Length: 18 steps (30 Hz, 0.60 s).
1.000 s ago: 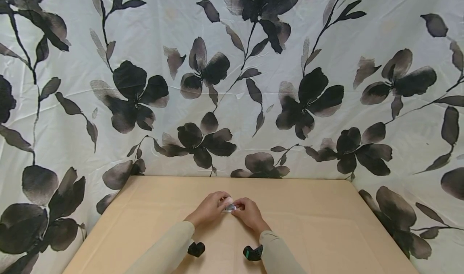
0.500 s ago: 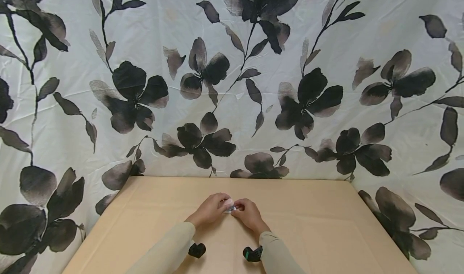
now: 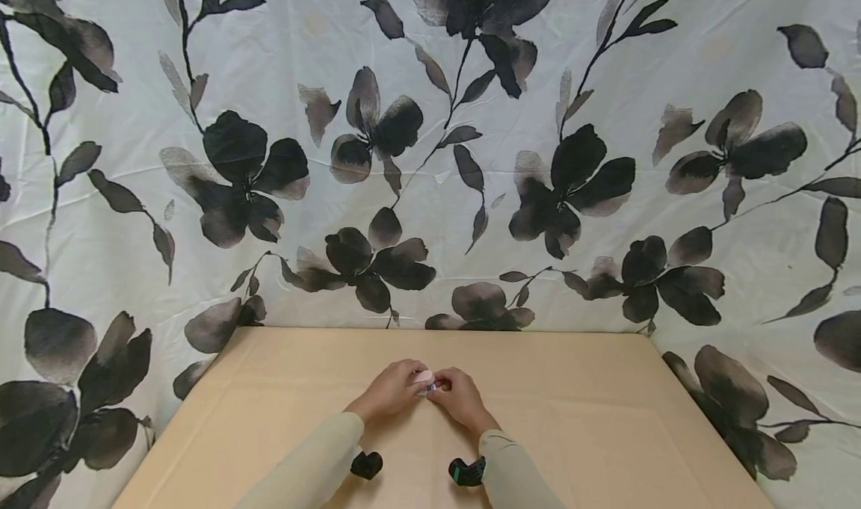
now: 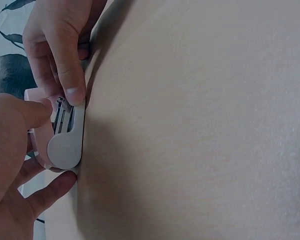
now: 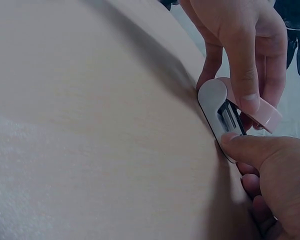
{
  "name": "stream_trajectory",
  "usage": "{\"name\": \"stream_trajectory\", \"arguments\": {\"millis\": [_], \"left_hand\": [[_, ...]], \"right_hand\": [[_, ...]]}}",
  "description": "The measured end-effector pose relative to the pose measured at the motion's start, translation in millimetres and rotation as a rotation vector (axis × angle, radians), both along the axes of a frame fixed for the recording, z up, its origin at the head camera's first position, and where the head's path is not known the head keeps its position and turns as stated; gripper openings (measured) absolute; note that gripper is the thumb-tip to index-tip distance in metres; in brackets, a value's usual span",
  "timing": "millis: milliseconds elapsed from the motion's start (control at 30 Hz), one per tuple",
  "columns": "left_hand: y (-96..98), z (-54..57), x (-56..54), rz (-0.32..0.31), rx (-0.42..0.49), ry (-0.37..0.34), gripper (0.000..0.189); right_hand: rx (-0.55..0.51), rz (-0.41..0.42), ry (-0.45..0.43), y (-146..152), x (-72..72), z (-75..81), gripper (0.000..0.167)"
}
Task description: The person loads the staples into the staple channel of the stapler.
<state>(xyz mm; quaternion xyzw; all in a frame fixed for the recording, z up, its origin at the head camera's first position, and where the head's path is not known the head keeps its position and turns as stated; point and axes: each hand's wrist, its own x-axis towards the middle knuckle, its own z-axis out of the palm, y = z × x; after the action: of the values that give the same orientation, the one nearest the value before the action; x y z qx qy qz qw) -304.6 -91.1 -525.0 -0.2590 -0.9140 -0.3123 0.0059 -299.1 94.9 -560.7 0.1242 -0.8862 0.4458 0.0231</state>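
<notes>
A small pink-and-white stapler (image 3: 428,386) is held between both hands just above or on the table, near its middle. Its pink top (image 5: 266,116) is swung up from the white base (image 4: 66,150), so the metal staple channel (image 4: 63,120) shows. My left hand (image 3: 390,386) grips the pink top, the thumb on it and other fingers near the round hinge end. With thumb and fingers, my right hand (image 3: 464,399) pinches the other end of the base, the thumb (image 5: 235,142) over the channel. Fingers hide part of that end.
A tan table (image 3: 592,412) spreads around the hands. Behind it hangs a white cloth (image 3: 484,217) with dark flower prints. Dark wrist-worn devices (image 3: 366,465) sit below both cuffs.
In the head view the stapler's pink top has tilted slightly and shows a little more between the hands. Both hands keep nearly the same place and hold.
</notes>
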Motion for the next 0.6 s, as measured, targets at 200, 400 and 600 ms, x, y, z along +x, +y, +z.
{"name": "stream_trajectory", "arguments": {"millis": [200,400,600], "left_hand": [[0.8,0.5,0.3,0.001,-0.008,0.010,0.016],[1.9,-0.5,1.1,0.001,-0.008,-0.001,0.017],[2.6,0.3,1.8,0.008,0.001,0.023,0.016]], "right_hand": [[-0.014,-0.007,0.007,-1.8,-0.6,-0.6,0.022],[-0.014,-0.007,0.015,-2.2,0.8,0.3,0.020],[-0.040,-0.001,0.053,-1.4,0.1,1.6,0.019]]}}
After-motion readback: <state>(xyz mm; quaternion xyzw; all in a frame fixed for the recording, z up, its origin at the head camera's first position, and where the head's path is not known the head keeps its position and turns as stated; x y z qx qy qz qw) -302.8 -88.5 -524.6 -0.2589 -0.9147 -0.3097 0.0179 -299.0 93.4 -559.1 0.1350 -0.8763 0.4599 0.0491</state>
